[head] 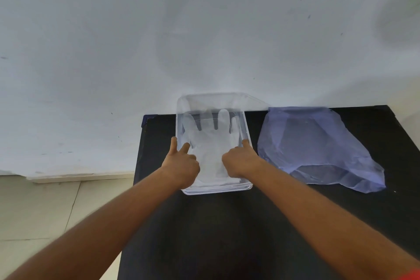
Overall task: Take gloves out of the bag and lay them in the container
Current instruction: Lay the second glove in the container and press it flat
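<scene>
A clear plastic container (212, 189) sits on a black table (227, 223) against a white wall. A white glove (211, 141) lies flat inside it, fingers pointing toward the wall. My left hand (181, 163) rests at the container's left rim, thumb outside and index finger stretched onto the glove. My right hand (241, 162) presses on the glove near the right rim, fingers curled and the thumb stretched along the rim. A translucent blue-purple plastic bag (318, 148) lies crumpled to the right of the container, apart from both hands.
The table's left edge (138, 166) drops to a pale tiled floor (45, 211). The white wall (159, 41) stands right behind the container and the bag. Bare black tabletop lies in front of the container, under my forearms.
</scene>
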